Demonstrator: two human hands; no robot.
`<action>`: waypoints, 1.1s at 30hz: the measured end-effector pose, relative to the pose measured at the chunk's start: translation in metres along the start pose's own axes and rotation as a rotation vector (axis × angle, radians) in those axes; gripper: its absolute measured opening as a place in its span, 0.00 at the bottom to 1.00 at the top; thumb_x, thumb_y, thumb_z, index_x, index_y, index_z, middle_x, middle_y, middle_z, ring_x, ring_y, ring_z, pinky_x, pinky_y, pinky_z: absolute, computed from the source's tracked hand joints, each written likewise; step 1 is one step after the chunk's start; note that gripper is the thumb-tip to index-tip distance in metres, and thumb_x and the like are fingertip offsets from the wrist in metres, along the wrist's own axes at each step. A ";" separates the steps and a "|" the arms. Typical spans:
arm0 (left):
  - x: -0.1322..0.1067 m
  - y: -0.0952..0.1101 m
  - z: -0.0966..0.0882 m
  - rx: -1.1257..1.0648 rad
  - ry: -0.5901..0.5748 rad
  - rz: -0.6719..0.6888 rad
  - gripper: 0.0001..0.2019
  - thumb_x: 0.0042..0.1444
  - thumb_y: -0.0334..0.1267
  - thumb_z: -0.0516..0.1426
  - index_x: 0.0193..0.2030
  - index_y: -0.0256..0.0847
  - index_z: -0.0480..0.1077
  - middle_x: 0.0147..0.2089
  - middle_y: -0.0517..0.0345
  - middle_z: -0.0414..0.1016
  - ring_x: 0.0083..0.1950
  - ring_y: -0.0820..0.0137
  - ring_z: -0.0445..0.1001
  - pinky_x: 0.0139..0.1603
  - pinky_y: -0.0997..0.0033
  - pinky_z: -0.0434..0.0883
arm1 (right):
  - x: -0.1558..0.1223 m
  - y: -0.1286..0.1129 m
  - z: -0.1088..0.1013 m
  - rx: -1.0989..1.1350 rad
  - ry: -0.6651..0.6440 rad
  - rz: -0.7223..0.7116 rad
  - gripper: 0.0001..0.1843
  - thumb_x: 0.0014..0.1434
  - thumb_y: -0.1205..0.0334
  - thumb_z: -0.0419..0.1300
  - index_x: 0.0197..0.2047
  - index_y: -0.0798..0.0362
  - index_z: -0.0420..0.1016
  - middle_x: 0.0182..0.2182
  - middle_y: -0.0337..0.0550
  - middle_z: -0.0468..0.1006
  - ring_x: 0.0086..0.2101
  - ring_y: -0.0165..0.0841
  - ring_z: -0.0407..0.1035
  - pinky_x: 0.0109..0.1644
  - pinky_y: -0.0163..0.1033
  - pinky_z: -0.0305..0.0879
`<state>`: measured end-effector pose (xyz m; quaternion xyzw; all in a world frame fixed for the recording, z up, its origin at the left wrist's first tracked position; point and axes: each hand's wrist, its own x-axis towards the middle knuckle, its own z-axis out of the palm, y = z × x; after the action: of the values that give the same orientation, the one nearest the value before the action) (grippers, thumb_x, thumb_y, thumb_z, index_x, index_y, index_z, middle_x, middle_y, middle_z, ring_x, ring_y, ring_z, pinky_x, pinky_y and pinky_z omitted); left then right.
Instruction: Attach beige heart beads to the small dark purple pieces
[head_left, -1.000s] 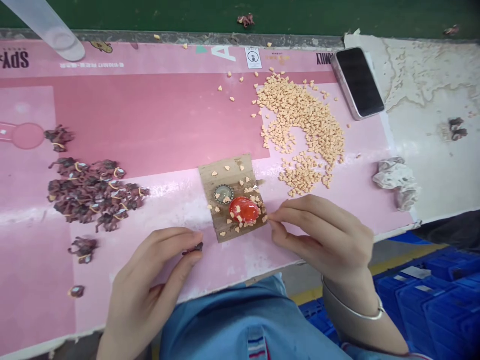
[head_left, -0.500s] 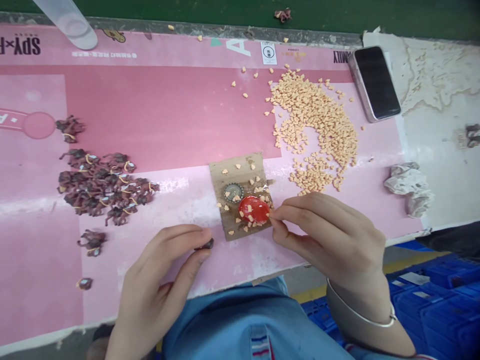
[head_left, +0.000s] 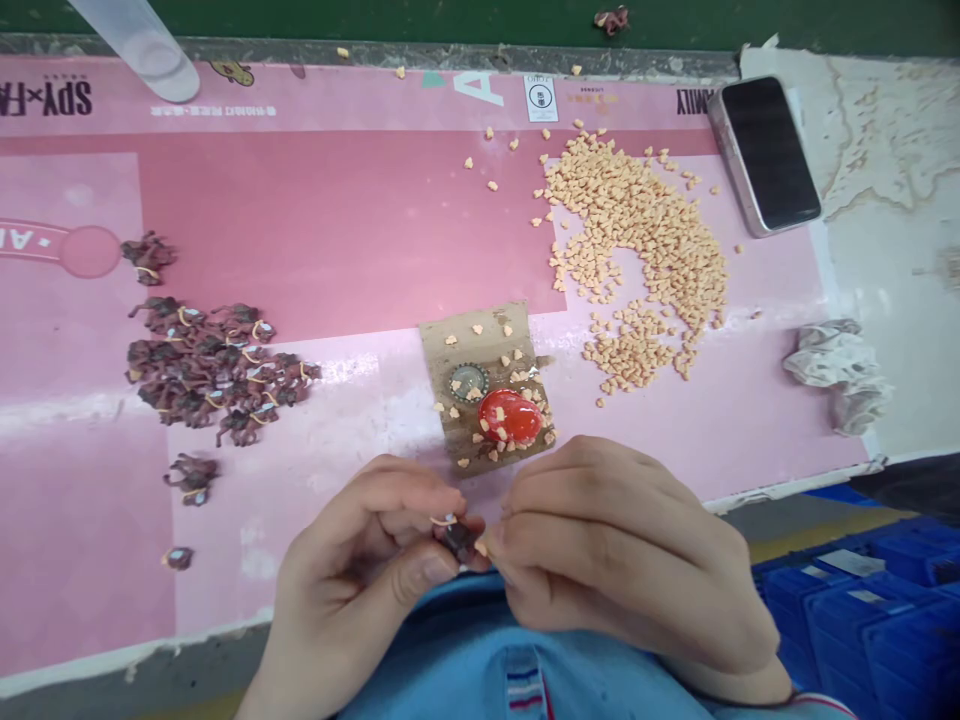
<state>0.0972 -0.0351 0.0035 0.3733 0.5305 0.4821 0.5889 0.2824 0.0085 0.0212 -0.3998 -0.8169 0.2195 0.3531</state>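
Pink printed table (head_left: 330,220), seen from above: a dark banded figure (head_left: 459,538) is gripped between thumb and fingers of the left hand (head_left: 360,560), and a peach-coloured bit (head_left: 481,549) is pinched against it by the right hand (head_left: 622,560). Just beyond the hands, a stained brown board (head_left: 480,330) is strewn with more bits, a glossy red dome (head_left: 510,416) and a bottle cap (head_left: 469,381). A peach heap (head_left: 637,240) is piled to the right — a heap of dark figures (head_left: 210,370) to the left.

A blue smock (head_left: 442,655) is worn, with a red, white and navy striped tab (head_left: 524,695); the left hand (head_left: 360,570) and right hand (head_left: 630,560) are bare.
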 end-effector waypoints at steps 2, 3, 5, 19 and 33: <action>0.000 0.000 0.001 -0.009 0.012 -0.018 0.05 0.60 0.43 0.69 0.43 0.56 0.83 0.36 0.61 0.80 0.32 0.76 0.81 0.31 0.86 0.79 | -0.003 0.000 -0.003 -0.003 -0.040 -0.002 0.11 0.63 0.76 0.65 0.40 0.49 0.80 0.34 0.36 0.86 0.35 0.29 0.81 0.44 0.34 0.81; 0.001 0.000 0.002 -0.017 0.024 -0.026 0.04 0.60 0.44 0.69 0.42 0.56 0.83 0.35 0.61 0.79 0.32 0.77 0.80 0.31 0.87 0.79 | -0.004 0.000 -0.006 -0.019 -0.069 -0.021 0.09 0.64 0.74 0.66 0.42 0.49 0.81 0.35 0.38 0.86 0.37 0.31 0.82 0.44 0.36 0.82; 0.002 -0.001 0.004 -0.031 0.058 -0.045 0.04 0.59 0.45 0.70 0.41 0.56 0.83 0.34 0.63 0.79 0.31 0.78 0.80 0.31 0.88 0.78 | -0.007 -0.001 -0.010 -0.076 -0.148 -0.067 0.09 0.65 0.71 0.66 0.46 0.49 0.84 0.38 0.40 0.87 0.41 0.35 0.83 0.45 0.37 0.83; 0.048 0.038 -0.027 0.639 -0.038 0.373 0.06 0.61 0.39 0.66 0.45 0.47 0.82 0.38 0.58 0.83 0.35 0.70 0.83 0.37 0.75 0.83 | -0.017 0.030 -0.007 -0.049 0.095 -0.054 0.18 0.67 0.73 0.59 0.58 0.54 0.79 0.44 0.48 0.88 0.41 0.37 0.84 0.41 0.39 0.84; 0.331 0.107 -0.030 1.256 0.285 0.298 0.14 0.60 0.44 0.57 0.34 0.31 0.71 0.44 0.60 0.82 0.58 0.66 0.80 0.63 0.67 0.74 | -0.067 0.061 -0.042 -0.219 0.353 0.108 0.28 0.66 0.76 0.62 0.65 0.44 0.77 0.37 0.43 0.86 0.31 0.38 0.82 0.32 0.41 0.82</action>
<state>0.0405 0.3096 0.0131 0.6480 0.7261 0.2020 0.1101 0.3732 -0.0067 -0.0177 -0.5111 -0.7388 0.0747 0.4329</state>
